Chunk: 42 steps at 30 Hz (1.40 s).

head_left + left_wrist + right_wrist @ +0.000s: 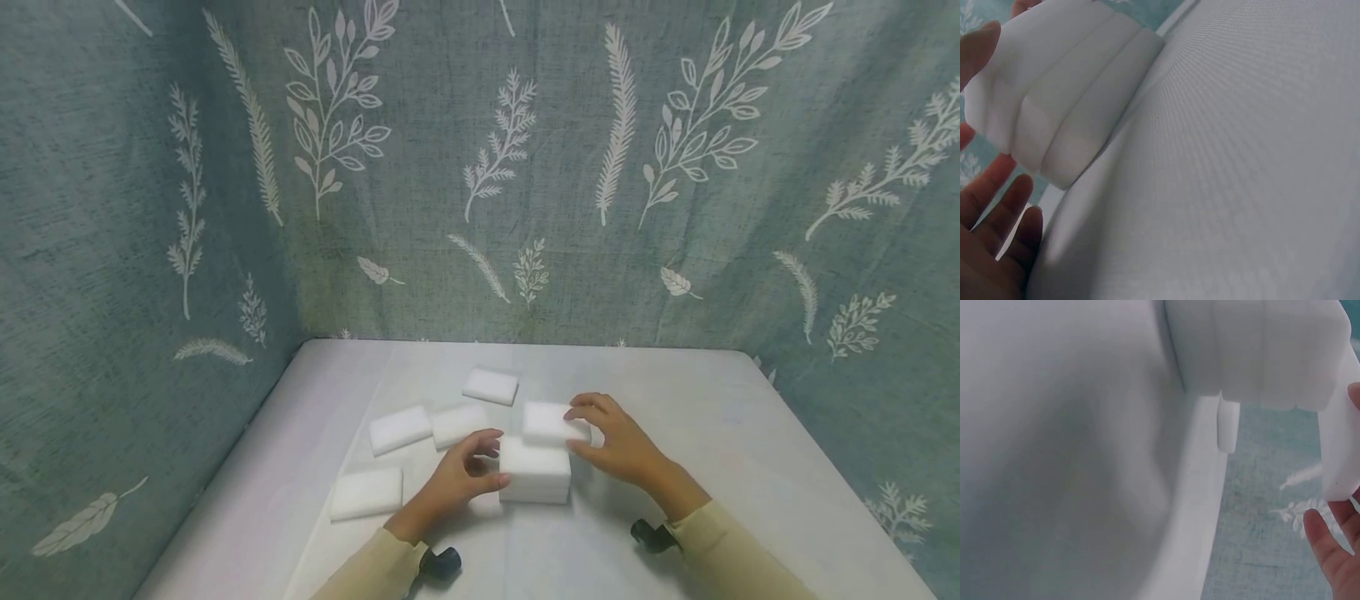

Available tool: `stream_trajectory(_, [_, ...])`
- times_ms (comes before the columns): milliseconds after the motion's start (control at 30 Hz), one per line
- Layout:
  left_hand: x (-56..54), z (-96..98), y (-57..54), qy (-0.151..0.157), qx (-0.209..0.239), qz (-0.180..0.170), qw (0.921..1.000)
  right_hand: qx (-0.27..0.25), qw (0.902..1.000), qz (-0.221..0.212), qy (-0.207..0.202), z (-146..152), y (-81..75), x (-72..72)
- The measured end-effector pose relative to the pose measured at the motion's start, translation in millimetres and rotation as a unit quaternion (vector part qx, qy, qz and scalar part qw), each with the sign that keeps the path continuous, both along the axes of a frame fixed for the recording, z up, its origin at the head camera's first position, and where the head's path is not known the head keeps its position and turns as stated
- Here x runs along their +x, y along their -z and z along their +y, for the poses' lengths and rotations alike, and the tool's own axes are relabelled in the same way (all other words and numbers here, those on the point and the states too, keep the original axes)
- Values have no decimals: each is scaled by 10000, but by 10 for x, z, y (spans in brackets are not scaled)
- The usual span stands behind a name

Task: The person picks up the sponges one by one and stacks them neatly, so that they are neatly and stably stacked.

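A stack of white sponges point(535, 475) stands near the middle of the table, its layers pressed flush. My right hand point(618, 442) holds one more white sponge point(551, 422) by its right end, thumb at the front and fingers behind, tilted over the stack's back edge. In the right wrist view, this sponge point(1338, 450) leans away from the stack point(1260, 350). My left hand point(461, 475) is cupped at the stack's left side, thumb near the front corner. From the left wrist, loosely bent fingers point(1019, 187) show beside the stack point(1079, 81), with little or no gap.
Several loose white sponges lie flat on the white table point(675, 392): one at the back point(491, 386), two side by side to the left point(400, 429) and one nearer the front left point(367, 493). Green leaf-patterned cloth point(480, 167) encloses the table's back and sides.
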State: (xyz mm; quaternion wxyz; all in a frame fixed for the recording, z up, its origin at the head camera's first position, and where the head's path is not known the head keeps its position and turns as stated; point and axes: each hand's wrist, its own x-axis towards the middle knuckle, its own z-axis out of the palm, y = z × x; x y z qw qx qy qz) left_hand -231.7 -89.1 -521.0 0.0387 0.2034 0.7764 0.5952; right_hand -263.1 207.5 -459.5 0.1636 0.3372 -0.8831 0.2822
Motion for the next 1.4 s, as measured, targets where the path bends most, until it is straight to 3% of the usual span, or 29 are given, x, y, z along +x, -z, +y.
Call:
stream_trajectory(400, [8, -11, 10, 6, -7, 26, 10000, -180, 9992, 279, -219, -97, 59, 58])
stream_trajectory(900, [2, 0, 2, -14, 56, -114, 9999, -381, 9989, 13, -287, -241, 77, 188])
stream_trajectory(1133, [-14, 10, 19, 39, 42, 156, 9999, -403, 9981, 219, -419, -265, 132, 197])
stream_trajectory(1400, [5, 18, -3, 6, 95, -7, 10000, -467, 9974, 197, -503, -268, 130, 234])
